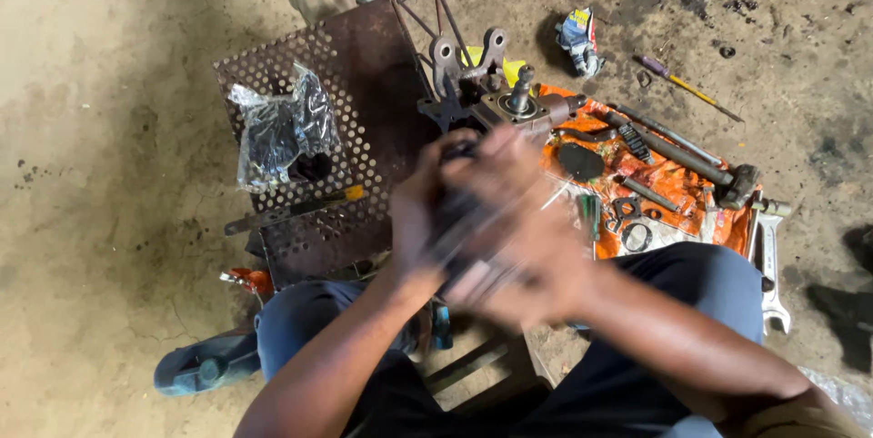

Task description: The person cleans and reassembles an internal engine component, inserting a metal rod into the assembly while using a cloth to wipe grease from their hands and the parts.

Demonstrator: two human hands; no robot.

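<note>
Head view: a dark part, blurred beyond telling its kind, is gripped between the left hand and the right hand, both closed around it above the lap. Just beyond the hands, a metal housing with an upright shaft is seen on a rusty perforated plate. To the right of the hands, an orange sheet is spread with a long shaft and small parts. A crumpled plastic bag lies beyond the left hand.
</note>
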